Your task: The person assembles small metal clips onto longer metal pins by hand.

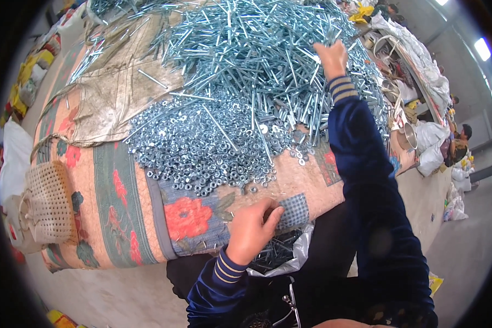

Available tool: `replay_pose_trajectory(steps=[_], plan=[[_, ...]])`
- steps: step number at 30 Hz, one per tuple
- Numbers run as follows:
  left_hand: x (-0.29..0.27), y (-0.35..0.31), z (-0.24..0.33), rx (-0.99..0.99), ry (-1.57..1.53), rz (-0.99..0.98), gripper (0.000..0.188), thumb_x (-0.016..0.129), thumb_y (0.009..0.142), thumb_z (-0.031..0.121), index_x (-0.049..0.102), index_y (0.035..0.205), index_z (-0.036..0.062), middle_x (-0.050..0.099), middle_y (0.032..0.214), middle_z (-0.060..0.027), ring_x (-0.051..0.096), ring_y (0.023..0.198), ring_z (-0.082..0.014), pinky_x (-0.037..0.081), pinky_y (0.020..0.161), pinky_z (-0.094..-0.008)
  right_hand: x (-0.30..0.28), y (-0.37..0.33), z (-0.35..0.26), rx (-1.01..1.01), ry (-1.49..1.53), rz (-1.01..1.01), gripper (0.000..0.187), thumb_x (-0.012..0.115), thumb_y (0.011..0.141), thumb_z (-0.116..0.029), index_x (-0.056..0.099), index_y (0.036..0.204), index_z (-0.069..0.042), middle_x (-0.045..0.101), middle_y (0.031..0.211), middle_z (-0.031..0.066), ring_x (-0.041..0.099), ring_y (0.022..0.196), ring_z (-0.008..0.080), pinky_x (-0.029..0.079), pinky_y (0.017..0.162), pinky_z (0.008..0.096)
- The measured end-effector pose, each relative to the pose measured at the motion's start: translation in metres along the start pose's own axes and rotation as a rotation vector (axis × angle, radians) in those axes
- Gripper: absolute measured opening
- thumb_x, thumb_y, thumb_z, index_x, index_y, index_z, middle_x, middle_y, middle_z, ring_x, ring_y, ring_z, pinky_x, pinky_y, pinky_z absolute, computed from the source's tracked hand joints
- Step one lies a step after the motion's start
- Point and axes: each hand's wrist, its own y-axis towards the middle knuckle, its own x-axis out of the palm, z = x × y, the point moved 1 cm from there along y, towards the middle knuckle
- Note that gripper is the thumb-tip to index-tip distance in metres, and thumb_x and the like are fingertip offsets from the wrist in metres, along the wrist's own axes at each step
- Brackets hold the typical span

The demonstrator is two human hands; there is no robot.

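Observation:
A big heap of long, thin silvery bolts [229, 44] covers the far part of the table. My right hand [333, 57] reaches out over its right side, thumb and fingers apart, with nothing visible between them. In front of the bolts spreads a pile of small metal nuts [197, 147], with a few long bolts lying across it. My left hand [251, 229] is at the table's near edge, fingers curled and thumb close to the forefinger; whatever it may hold is hidden. Just below it, a pale plastic bag [302, 249] holds dark, thin metal pieces.
A flowered quilted cloth [128, 218] covers the table, with a dirty canvas sheet [112, 104] at left. A perforated beige plastic basket [52, 202] stands at the left edge. White sacks [432, 139], a metal pan [410, 135] and a person [460, 143] are at right.

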Motion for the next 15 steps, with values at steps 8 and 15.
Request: replay_pose_trajectory(steps=[8, 15], plan=[[0.002, -0.002, -0.003, -0.055, -0.028, 0.022, 0.021, 0.062, 0.085, 0.023, 0.061, 0.081, 0.0022, 0.06, 0.064, -0.0164, 0.06, 0.06, -0.0346, 0.045, 0.053, -0.0397, -0.055, -0.015, 0.0, -0.261, 0.504, 0.071, 0.028, 0.072, 0.064, -0.024, 0.064, 0.08, -0.002, 0.065, 0.073, 0.0064, 0.059, 0.062, 0.018, 0.047, 0.062, 0.0294], [0.001, 0.002, -0.001, -0.085, -0.065, 0.01, 0.019, 0.06, 0.086, 0.02, 0.062, 0.083, 0.0015, 0.06, 0.058, -0.0121, 0.061, 0.054, -0.0262, 0.045, 0.052, -0.0346, -0.135, -0.084, -0.001, 0.054, 1.041, -0.16, 0.019, 0.075, 0.073, -0.01, 0.063, 0.085, -0.001, 0.062, 0.076, -0.0015, 0.056, 0.066, 0.0038, 0.043, 0.059, 0.0185]])
